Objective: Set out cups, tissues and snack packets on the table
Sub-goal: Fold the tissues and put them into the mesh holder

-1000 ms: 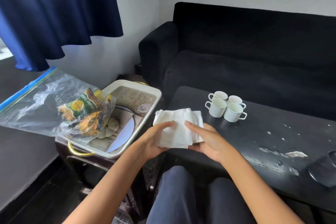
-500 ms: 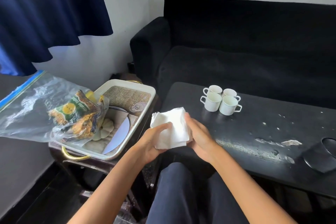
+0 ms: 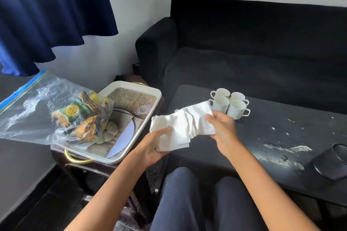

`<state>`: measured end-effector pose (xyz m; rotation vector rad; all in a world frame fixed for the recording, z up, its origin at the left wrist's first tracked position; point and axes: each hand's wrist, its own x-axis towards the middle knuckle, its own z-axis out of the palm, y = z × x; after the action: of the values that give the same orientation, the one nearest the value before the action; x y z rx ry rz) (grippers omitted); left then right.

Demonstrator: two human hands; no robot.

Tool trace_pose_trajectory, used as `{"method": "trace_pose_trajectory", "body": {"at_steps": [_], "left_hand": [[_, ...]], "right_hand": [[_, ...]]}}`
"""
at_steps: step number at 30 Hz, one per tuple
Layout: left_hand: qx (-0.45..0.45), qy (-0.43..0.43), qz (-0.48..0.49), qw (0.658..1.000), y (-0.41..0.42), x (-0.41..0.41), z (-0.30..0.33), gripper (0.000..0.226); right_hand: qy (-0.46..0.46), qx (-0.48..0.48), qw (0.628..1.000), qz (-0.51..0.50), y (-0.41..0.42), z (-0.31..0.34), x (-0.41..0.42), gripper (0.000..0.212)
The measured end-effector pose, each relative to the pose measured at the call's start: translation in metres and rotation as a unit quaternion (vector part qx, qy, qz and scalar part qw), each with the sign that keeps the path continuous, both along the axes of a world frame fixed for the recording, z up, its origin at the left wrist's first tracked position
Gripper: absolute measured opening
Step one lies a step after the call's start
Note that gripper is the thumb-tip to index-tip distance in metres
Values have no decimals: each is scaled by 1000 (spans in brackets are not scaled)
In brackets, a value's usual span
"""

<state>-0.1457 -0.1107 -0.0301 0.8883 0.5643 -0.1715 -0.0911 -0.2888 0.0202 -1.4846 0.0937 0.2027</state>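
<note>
Both my hands hold a bundle of white tissues (image 3: 183,125) over the near left corner of the black table (image 3: 281,137). My left hand (image 3: 155,146) grips the lower left part, and my right hand (image 3: 222,126) grips the upper right part, so the tissues are spread between them. Several white cups (image 3: 230,103) stand clustered on the table just beyond my right hand. Green and yellow snack packets (image 3: 82,116) lie inside a clear plastic bag (image 3: 33,108) that rests on the left end of a white tray (image 3: 150,118).
The tray sits on a dark side stand left of the table. A black sofa (image 3: 253,47) runs behind the table. A black round object (image 3: 334,161) lies at the table's right edge, with pale scuffs on the surface. My knees are below the table's front edge.
The tissues were bunched together between my hands; now they are pulled apart, my right hand moving up and right toward the cups, my left staying low.
</note>
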Motion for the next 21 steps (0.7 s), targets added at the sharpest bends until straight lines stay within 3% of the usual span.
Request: {"method": "trace_pose_trajectory", "body": {"at_steps": [5, 9, 12, 14, 16, 18, 21], "left_hand": [[-16, 4, 15, 1000, 1, 0, -2, 24], [-11, 1, 20, 1000, -3, 0, -1, 44], [-14, -3, 15, 1000, -9, 0, -1, 45], [-33, -17, 11, 999, -11, 0, -2, 28], [-68, -65, -3, 996, -12, -1, -2, 19], [-83, -96, -19, 992, -13, -3, 2, 26], [-57, -116, -36, 991, -13, -5, 9, 23]], "right_hand": [[-79, 9, 996, -42, -3, 21, 0, 20], [-128, 49, 991, 14, 0, 47, -11, 18], [-63, 139, 981, 124, 6, 55, -13, 17], [1, 160, 972, 170, 13, 54, -16, 17], [11, 99, 980, 172, 20, 43, -17, 16], [-25, -14, 990, 139, 24, 31, -18, 15], [-52, -99, 989, 98, 29, 17, -18, 18]]}}
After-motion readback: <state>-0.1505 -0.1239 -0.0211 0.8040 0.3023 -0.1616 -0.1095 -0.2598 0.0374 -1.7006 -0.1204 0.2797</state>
